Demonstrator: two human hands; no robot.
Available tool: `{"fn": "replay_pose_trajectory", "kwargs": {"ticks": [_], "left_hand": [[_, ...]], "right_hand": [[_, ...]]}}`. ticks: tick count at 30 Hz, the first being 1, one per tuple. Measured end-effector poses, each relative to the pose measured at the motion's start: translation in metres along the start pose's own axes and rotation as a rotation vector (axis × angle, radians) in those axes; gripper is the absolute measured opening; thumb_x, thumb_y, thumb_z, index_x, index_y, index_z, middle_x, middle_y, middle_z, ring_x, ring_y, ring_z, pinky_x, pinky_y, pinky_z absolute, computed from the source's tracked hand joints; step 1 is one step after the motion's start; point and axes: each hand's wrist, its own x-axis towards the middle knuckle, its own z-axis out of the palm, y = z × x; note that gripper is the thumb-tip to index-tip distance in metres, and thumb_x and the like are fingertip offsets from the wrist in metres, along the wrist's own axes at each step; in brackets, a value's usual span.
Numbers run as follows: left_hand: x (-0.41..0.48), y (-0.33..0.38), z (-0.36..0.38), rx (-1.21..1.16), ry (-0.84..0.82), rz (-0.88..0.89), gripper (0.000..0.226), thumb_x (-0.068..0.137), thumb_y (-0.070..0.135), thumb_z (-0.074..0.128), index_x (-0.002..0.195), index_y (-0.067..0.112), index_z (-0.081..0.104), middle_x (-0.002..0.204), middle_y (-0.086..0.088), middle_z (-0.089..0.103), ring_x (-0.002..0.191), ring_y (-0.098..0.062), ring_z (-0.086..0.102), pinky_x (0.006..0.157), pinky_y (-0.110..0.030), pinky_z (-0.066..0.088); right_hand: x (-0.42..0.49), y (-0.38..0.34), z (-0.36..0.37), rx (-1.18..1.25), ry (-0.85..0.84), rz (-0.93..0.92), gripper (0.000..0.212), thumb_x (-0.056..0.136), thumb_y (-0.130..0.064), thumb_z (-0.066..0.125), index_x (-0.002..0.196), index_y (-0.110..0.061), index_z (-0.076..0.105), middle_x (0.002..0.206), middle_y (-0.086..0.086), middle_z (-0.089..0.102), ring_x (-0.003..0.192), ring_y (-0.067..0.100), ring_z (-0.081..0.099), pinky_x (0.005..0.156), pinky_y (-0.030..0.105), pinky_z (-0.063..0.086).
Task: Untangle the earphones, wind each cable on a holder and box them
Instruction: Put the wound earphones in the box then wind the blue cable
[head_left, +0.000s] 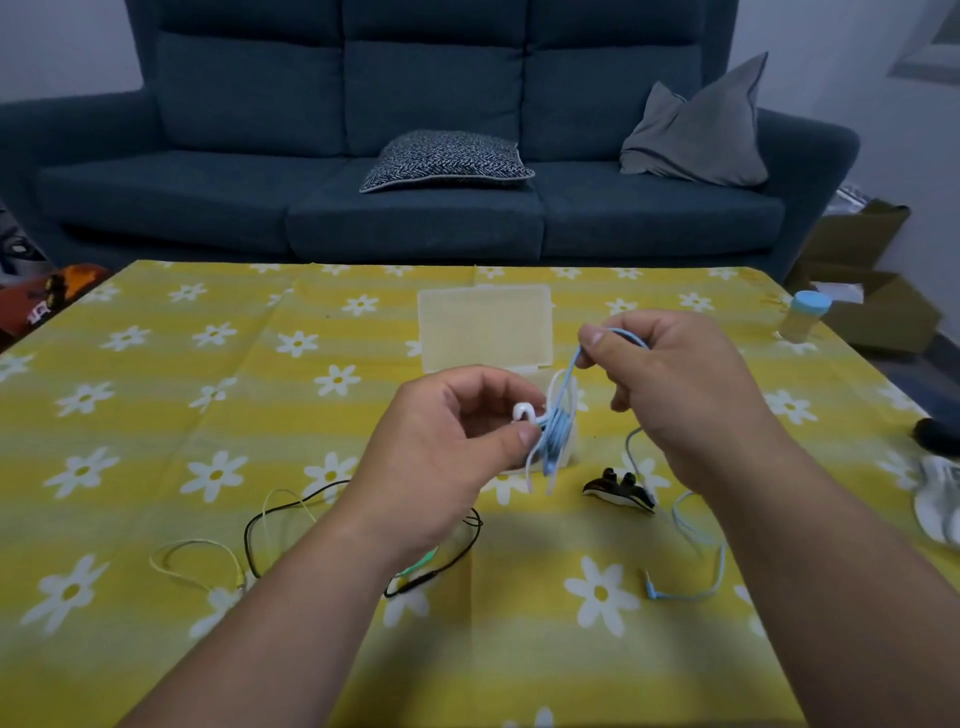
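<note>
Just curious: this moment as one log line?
step: winding blue cable | left hand: holds white holder | right hand: pinches cable | box: behind hands

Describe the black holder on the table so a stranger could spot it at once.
Start at the table with the yellow daisy cloth. Nearer than the clear box, just left of the right forearm, lies the black holder. Unlike the white holder gripped by the left hand, it is dark and carries no cable.

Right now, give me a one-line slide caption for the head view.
Left hand holds the white holder while right hand winds the blue cable around it.
</note>
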Motion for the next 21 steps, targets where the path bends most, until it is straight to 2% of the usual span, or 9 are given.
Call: {"fn": "replay_pose_trajectory", "kwargs": {"ticks": [3,8,10,13,18,21], "left_hand": [[-0.002,0.003,0.002,-0.127,0.016,-0.024,0.019,0.084,-0.012,0.062,0.087,0.005,0.068,0.083,-0.009,0.071,0.074,-0.021,0.069,0.069,-0.034,0.060],[0.003,0.001,0.000,-0.144,0.181,-0.003,0.025,0.085,-0.008,0.064,0.083,0.015,0.074,0.084,-0.013,0.073,0.079,-0.027,0.067,0.079,-0.041,0.055],[0.005,-0.001,-0.003,-0.147,0.285,-0.010,0.024,0.085,-0.006,0.065,0.083,0.016,0.074,0.082,-0.008,0.073,0.077,-0.024,0.066,0.080,-0.041,0.054],[0.006,-0.003,-0.007,-0.121,0.397,-0.017,0.020,0.086,-0.002,0.067,0.085,0.016,0.073,0.082,-0.005,0.074,0.077,-0.022,0.068,0.083,-0.042,0.057],[0.007,-0.005,-0.007,-0.019,0.478,0.015,0.014,0.085,-0.001,0.070,0.085,0.013,0.072,0.071,0.004,0.072,0.063,-0.008,0.064,0.064,-0.022,0.054],[0.007,-0.004,-0.010,0.081,0.492,0.038,0.012,0.084,0.001,0.072,0.086,0.013,0.072,0.073,0.001,0.073,0.063,-0.007,0.065,0.062,-0.020,0.053]], "right_hand": [[0.000,0.008,0.007,0.043,-0.051,0.101,0.030,0.094,-0.032,0.062,0.071,-0.015,0.072,0.058,0.003,0.038,0.056,0.021,0.035,0.060,0.036,0.036],[-0.008,0.015,0.022,-0.021,-0.264,0.199,0.028,0.094,-0.026,0.062,0.070,-0.013,0.072,0.051,-0.007,0.042,0.051,0.014,0.037,0.055,0.031,0.037],[-0.013,0.017,0.029,-0.037,-0.396,0.207,0.026,0.093,-0.023,0.062,0.070,-0.016,0.072,0.050,-0.011,0.045,0.052,0.011,0.041,0.055,0.030,0.041],[-0.019,0.015,0.036,0.015,-0.524,0.178,0.027,0.097,-0.020,0.056,0.078,-0.011,0.073,0.050,-0.013,0.044,0.052,0.009,0.041,0.057,0.029,0.042],[-0.022,0.009,0.037,0.070,-0.612,0.150,0.031,0.102,-0.019,0.050,0.083,-0.006,0.071,0.053,-0.006,0.041,0.053,0.012,0.038,0.058,0.027,0.042],[-0.022,0.006,0.033,0.064,-0.608,0.131,0.032,0.102,-0.021,0.052,0.082,-0.006,0.072,0.053,-0.007,0.041,0.054,0.012,0.038,0.060,0.030,0.041]]}}
